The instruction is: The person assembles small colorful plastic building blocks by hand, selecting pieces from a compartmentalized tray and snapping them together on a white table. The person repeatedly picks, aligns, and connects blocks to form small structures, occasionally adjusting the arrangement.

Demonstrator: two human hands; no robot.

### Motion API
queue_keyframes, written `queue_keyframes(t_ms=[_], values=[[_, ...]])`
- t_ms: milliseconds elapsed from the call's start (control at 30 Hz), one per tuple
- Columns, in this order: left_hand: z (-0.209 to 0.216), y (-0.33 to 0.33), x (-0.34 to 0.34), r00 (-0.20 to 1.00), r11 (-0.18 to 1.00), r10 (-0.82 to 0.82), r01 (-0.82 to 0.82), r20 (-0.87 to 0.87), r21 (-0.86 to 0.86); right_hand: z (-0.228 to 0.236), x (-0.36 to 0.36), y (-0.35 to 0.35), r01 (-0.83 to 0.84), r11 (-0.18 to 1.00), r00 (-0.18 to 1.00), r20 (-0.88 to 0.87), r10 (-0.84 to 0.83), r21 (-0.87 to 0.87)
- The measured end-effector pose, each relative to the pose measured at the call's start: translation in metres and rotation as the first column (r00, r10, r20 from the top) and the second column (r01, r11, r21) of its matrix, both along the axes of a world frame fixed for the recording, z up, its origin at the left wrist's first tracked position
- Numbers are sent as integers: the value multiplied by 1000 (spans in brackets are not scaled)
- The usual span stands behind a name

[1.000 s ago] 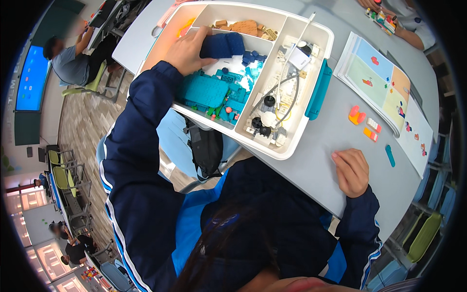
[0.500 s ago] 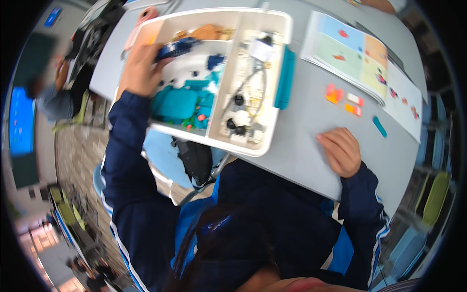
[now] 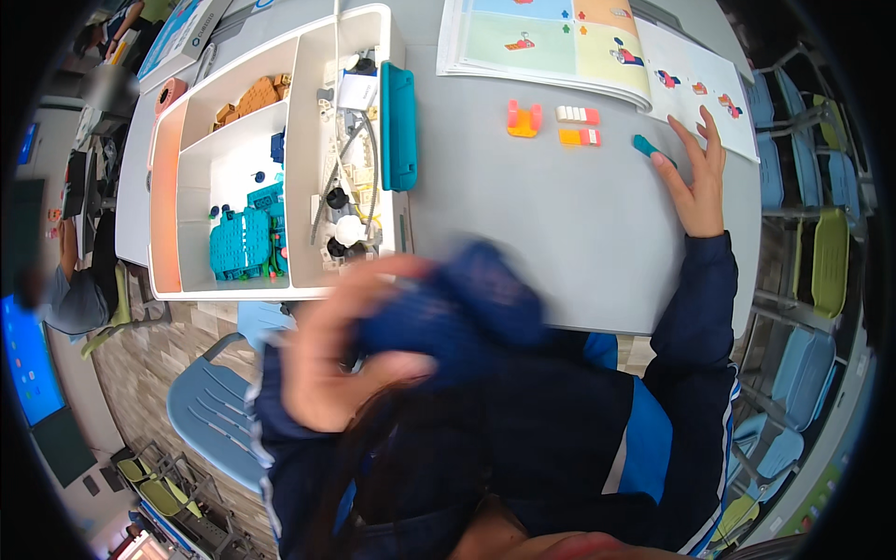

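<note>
Dark blue blocks (image 3: 453,313) are in the left hand (image 3: 322,364), by the near edge of the desk (image 3: 560,215); its grip holds them. The right hand (image 3: 696,185) has a wide grip, its thumb at a small teal piece (image 3: 642,144) near the desk's right edge.

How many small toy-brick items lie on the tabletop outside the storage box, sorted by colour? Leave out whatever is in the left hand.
Items showing orange: 2 (a pink-and-orange build and an orange, white and pink piece)
White item with a pink end: 1
Teal item by the right hand: 1
Total: 4
</note>
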State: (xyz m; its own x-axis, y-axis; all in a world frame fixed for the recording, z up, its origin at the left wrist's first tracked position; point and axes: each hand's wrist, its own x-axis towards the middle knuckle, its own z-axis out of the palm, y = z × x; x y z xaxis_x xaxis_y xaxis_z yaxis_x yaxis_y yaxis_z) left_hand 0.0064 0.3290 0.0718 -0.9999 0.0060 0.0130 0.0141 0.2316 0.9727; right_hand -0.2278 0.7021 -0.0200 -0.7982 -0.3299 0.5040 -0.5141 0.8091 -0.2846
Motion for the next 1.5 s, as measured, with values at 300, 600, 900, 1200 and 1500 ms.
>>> queue_keyframes(t_ms=[300, 600, 900, 1200, 1500], values=[[-85, 124, -80, 992, 967, 42, -71, -122, -245, -10, -1, 10, -80, 964, 956, 255, 146, -252], [-96, 137, -84, 961, 827, -61, -103, -271, -552, 25, 41, -17, -6, 720, 665, 535, 521, -694], [-102, 138, -79, 961, 794, -45, -131, -272, -594, 21, 45, -20, -7, 825, 585, 667, 462, -565], [-105, 130, -80, 961, 923, 79, -171, -265, -345, 24, 44, -18, -5, 833, 582, 676, 452, -553], [-109, 132, -81, 958, 792, 23, -192, -285, -580, 21, 32, -11, 36, 888, 443, 803, 398, -459]])
